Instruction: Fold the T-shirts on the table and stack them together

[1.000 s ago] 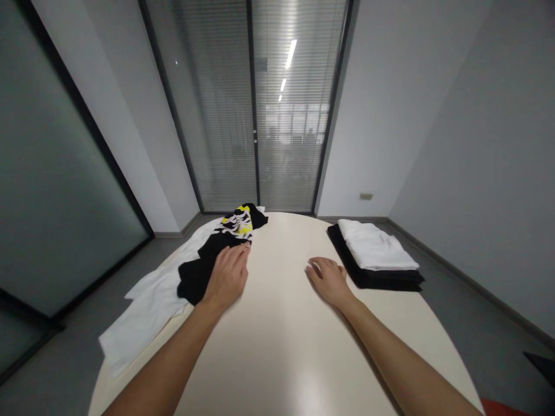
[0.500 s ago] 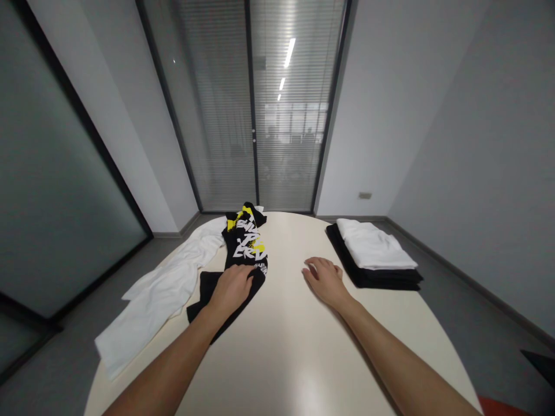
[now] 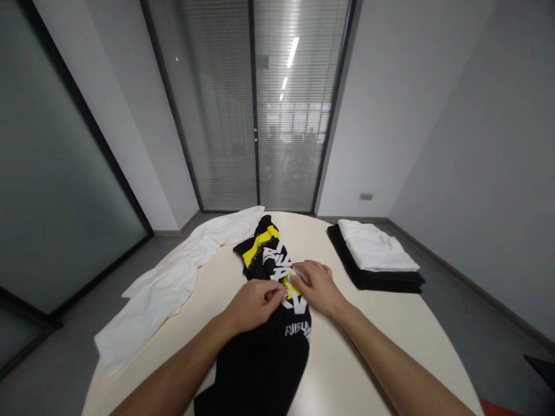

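A black T-shirt point(image 3: 264, 370) with white lettering and a yellow stripe lies lengthwise in front of me, folded narrow, its lower end running out of view at the bottom. My left hand point(image 3: 255, 303) is closed in a pinch on its cloth, near the middle of the print. From the right, my right hand point(image 3: 318, 286) touches the printed part close to the edge, thumb and fingers apart. Both hands are near each other, and the fingers partly cover the lettering.
Along the left side of the round white table point(image 3: 373, 346) stretches a loose white garment point(image 3: 173, 283). On the right, a folded white garment point(image 3: 375, 245) tops a stack of folded black cloth point(image 3: 390, 281). Beyond the table stands a glass partition with blinds point(image 3: 290, 162).
The black T-shirt has come toward me and to the right, off the white garment. My left hand has moved right with it; my right hand has shifted left onto the print.
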The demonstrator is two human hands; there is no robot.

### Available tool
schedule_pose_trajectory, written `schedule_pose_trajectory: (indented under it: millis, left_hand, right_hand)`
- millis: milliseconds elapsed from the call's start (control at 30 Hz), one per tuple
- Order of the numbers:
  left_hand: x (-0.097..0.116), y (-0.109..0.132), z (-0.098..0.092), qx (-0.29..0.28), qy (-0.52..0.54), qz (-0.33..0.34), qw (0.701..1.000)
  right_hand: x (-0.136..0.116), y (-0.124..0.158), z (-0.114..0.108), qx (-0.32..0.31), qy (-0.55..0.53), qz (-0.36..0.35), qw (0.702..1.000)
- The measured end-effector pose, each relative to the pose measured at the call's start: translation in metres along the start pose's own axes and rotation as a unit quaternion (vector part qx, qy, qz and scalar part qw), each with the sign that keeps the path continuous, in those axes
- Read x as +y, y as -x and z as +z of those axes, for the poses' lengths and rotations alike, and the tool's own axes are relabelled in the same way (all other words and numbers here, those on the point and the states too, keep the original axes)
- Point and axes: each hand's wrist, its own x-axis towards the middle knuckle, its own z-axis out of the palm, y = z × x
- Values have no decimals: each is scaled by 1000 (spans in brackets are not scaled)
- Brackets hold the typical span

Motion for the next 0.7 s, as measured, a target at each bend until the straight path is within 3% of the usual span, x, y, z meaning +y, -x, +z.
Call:
schedule_pose_trajectory:
  millis: [67, 100, 167, 267, 400, 533, 600, 700]
  left_hand:
    - [-16, -5, 1, 160, -77, -27, 984]
    - [-25, -7, 2, 212, -109, -48, 970]
    - [-44, -11, 4, 245, -138, -99, 955]
    - [-68, -15, 7, 225, -128, -146, 955]
    - [-82, -18, 6, 213, -86, -141, 963]
    - [-68, -15, 4, 218, -115, -60, 967]
    - [-53, -10, 4, 166, -137, 12, 977]
    - [-31, -2, 5, 41, -178, 101, 978]
  right_hand:
    - [-3, 2, -1, -19, 4, -29, 999]
    - [-4, 3, -1, -28, 7, -45, 999]
    - [-4, 3, -2, -44, 14, -69, 997]
    - [-2, 3, -2, -56, 20, -81, 995]
    - [-2, 3, -3, -57, 21, -81, 995]
    - [-5, 3, -4, -45, -2, -71, 996]
    - [-7, 3, -5, -22, -33, -49, 998]
    - [-8, 2, -6, 28, -93, -12, 995]
